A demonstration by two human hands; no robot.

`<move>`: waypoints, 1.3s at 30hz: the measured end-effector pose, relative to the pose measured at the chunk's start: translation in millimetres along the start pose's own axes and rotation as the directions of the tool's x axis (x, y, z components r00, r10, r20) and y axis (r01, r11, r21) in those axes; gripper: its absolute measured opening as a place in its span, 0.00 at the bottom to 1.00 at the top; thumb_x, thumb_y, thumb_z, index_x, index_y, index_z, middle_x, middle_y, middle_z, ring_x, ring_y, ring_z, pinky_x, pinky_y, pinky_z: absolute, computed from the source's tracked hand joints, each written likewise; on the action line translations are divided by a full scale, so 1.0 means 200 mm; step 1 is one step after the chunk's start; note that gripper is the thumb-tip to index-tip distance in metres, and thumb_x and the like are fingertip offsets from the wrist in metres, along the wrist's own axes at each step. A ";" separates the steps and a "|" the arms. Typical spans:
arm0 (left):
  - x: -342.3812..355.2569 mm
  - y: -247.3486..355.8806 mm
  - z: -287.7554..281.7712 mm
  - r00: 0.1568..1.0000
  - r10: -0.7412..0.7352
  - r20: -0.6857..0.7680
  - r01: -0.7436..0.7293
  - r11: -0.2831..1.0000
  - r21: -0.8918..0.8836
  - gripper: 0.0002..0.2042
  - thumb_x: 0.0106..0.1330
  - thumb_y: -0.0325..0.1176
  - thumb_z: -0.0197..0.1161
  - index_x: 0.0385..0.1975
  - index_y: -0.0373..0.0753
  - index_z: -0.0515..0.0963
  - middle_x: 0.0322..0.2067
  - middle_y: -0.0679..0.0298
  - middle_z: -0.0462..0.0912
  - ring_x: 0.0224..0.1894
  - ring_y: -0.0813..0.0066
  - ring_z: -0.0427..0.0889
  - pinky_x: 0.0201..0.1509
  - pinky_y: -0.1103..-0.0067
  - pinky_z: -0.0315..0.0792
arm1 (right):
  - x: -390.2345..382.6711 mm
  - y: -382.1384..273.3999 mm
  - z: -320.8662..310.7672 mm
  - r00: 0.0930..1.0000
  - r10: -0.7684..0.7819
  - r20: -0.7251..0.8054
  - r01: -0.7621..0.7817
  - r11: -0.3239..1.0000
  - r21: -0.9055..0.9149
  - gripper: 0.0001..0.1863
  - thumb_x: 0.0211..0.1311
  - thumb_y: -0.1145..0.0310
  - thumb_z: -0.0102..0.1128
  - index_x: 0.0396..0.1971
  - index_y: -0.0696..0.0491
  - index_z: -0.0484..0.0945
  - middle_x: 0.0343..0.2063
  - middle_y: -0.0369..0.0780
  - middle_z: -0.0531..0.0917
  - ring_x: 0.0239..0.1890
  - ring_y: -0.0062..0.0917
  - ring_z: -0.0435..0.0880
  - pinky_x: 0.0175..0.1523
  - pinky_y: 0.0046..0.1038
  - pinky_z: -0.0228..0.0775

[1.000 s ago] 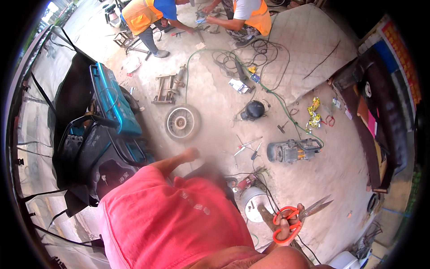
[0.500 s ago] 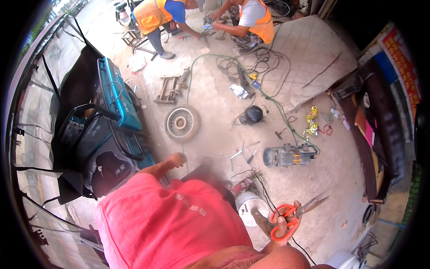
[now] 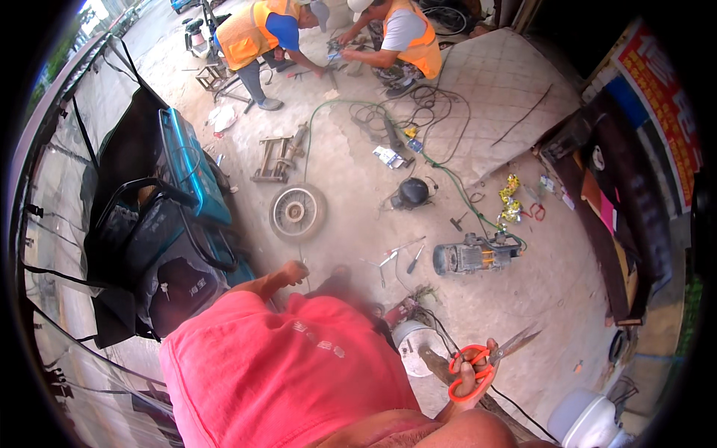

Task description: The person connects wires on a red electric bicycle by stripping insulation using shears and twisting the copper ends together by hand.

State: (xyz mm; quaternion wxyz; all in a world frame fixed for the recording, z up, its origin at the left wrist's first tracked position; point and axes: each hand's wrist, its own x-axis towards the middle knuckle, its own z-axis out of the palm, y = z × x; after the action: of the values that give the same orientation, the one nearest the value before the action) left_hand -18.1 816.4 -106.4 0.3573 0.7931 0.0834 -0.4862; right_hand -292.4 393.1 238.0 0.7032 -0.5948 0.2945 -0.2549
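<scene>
My right hand [image 3: 470, 378], at the lower right, grips scissors [image 3: 514, 343] by their orange handles, fingers through the loops. The steel blades point up to the right, slightly apart. Out in front of my red shirt, my left hand [image 3: 295, 272] hangs over the floor with its fingers curled in and nothing visible in them. The nearest thing to it is a spoked wheel [image 3: 296, 212] lying flat just beyond. Beside the scissors, a white round bucket [image 3: 411, 345] stands with a brown plank-like piece [image 3: 441, 366] and a black cable near it.
A grey motor unit [image 3: 474, 257], a black round-topped part [image 3: 413, 193], a screwdriver [image 3: 415, 258] and a metal frame [image 3: 279, 155] lie on the concrete. Cables and a green hose cross it. A cart with teal sides [image 3: 194, 168] stands left. Two people in orange vests [image 3: 250, 37] work at the back.
The view has shifted slightly, so the floor things appear a little lower and to the left. The scissors stay in my right hand; my left hand is still curled.
</scene>
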 end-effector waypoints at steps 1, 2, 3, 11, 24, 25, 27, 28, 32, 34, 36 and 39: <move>0.00 0.00 -0.02 1.000 -0.013 0.024 0.013 1.000 0.009 0.18 0.62 0.40 0.60 0.49 0.38 0.80 0.32 0.64 0.83 0.32 0.73 0.86 0.29 0.74 0.79 | -0.01 0.01 0.00 1.000 -0.027 -0.009 0.027 1.000 -0.005 0.41 0.48 0.72 0.59 0.65 0.67 0.57 0.28 0.42 0.78 0.25 0.24 0.75 0.33 0.26 0.71; 0.00 0.00 -0.03 0.999 -0.026 0.048 0.025 1.000 0.019 0.18 0.62 0.39 0.59 0.49 0.38 0.80 0.32 0.64 0.83 0.32 0.73 0.86 0.28 0.74 0.79 | -0.03 0.03 -0.01 0.998 -0.053 -0.018 0.053 0.999 -0.010 0.41 0.48 0.73 0.59 0.65 0.67 0.57 0.27 0.42 0.78 0.24 0.24 0.75 0.34 0.26 0.71; 0.00 -0.02 -0.03 0.999 -0.036 0.019 0.036 0.999 0.023 0.18 0.62 0.40 0.60 0.48 0.38 0.80 0.30 0.64 0.83 0.31 0.74 0.85 0.27 0.74 0.78 | -0.05 0.04 -0.01 0.997 -0.077 -0.024 0.076 0.997 -0.015 0.41 0.48 0.73 0.59 0.65 0.67 0.57 0.27 0.42 0.78 0.23 0.24 0.75 0.34 0.27 0.72; 0.16 0.07 -0.18 0.994 0.075 0.082 -0.079 0.996 0.051 0.19 0.62 0.43 0.61 0.48 0.37 0.80 0.34 0.62 0.84 0.32 0.72 0.85 0.30 0.74 0.79 | -0.09 0.00 0.15 0.990 -0.020 -0.141 0.016 0.999 -0.031 0.39 0.49 0.77 0.56 0.65 0.67 0.56 0.24 0.41 0.77 0.24 0.25 0.75 0.41 0.30 0.73; 0.54 -0.12 -0.60 0.959 0.277 0.054 -0.281 0.925 0.257 0.17 0.61 0.43 0.62 0.43 0.38 0.83 0.34 0.63 0.85 0.30 0.72 0.86 0.29 0.75 0.79 | -0.01 -0.03 0.63 0.993 -0.062 -0.098 0.048 0.990 -0.136 0.41 0.51 0.75 0.54 0.67 0.68 0.51 0.29 0.44 0.77 0.26 0.26 0.75 0.35 0.30 0.75; 0.59 -0.14 -0.62 0.954 0.292 0.071 -0.299 0.908 0.292 0.17 0.61 0.43 0.62 0.43 0.38 0.82 0.34 0.63 0.84 0.30 0.72 0.86 0.29 0.75 0.79 | -0.02 -0.01 0.62 0.992 -0.090 -0.086 0.075 0.984 -0.162 0.41 0.52 0.75 0.54 0.67 0.67 0.51 0.28 0.44 0.77 0.25 0.26 0.75 0.36 0.30 0.74; 0.66 -0.17 -0.65 0.956 0.276 0.094 -0.292 0.900 0.323 0.17 0.61 0.42 0.62 0.43 0.38 0.82 0.33 0.63 0.84 0.30 0.72 0.86 0.29 0.74 0.79 | -0.02 0.01 0.63 0.992 -0.094 -0.084 0.078 0.981 -0.177 0.41 0.52 0.75 0.54 0.67 0.67 0.51 0.28 0.44 0.78 0.25 0.26 0.75 0.36 0.30 0.74; 0.68 -0.17 -0.66 0.956 0.273 0.107 -0.293 0.901 0.319 0.17 0.61 0.42 0.62 0.44 0.38 0.82 0.33 0.63 0.84 0.30 0.71 0.86 0.29 0.74 0.80 | -0.02 0.01 0.65 0.992 -0.095 -0.083 0.078 0.980 -0.186 0.41 0.52 0.75 0.54 0.67 0.67 0.51 0.28 0.44 0.78 0.24 0.26 0.75 0.36 0.30 0.74; 0.78 -0.17 -0.71 0.932 0.324 0.165 -0.360 0.882 0.304 0.18 0.61 0.42 0.62 0.46 0.37 0.81 0.34 0.63 0.84 0.31 0.71 0.86 0.30 0.73 0.80 | -0.04 -0.01 0.79 0.989 -0.056 -0.138 0.029 0.981 -0.191 0.40 0.51 0.75 0.54 0.66 0.67 0.51 0.28 0.44 0.78 0.24 0.25 0.75 0.35 0.29 0.73; 0.82 -0.15 -0.74 0.929 0.322 0.181 -0.364 0.881 0.301 0.18 0.62 0.42 0.61 0.46 0.37 0.81 0.35 0.62 0.84 0.31 0.71 0.86 0.30 0.74 0.80 | -0.05 0.01 0.83 0.984 -0.067 -0.166 0.034 0.981 -0.190 0.40 0.51 0.75 0.54 0.66 0.67 0.52 0.28 0.44 0.78 0.24 0.25 0.75 0.34 0.29 0.73; 0.88 -0.06 -0.74 0.932 0.287 0.223 -0.348 0.880 0.322 0.18 0.63 0.41 0.60 0.47 0.37 0.81 0.35 0.62 0.84 0.31 0.72 0.85 0.30 0.74 0.79 | -0.09 -0.01 0.89 0.974 -0.035 -0.224 -0.001 0.987 -0.160 0.39 0.53 0.75 0.54 0.67 0.66 0.52 0.30 0.43 0.78 0.25 0.24 0.75 0.33 0.27 0.71; 0.98 -0.13 -0.84 0.898 0.352 0.265 -0.433 0.817 0.381 0.17 0.65 0.40 0.59 0.49 0.38 0.80 0.35 0.62 0.84 0.30 0.72 0.84 0.30 0.74 0.78 | -0.11 0.01 0.87 0.982 -0.007 -0.187 -0.011 0.995 -0.096 0.40 0.56 0.74 0.56 0.69 0.63 0.50 0.34 0.40 0.78 0.26 0.22 0.75 0.33 0.25 0.71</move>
State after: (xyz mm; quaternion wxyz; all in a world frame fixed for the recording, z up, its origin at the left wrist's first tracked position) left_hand 189.8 901.8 -235.2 0.2720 0.8040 -0.2248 -0.4786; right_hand -183.8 528.0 259.4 0.6431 -0.6013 0.3717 -0.2944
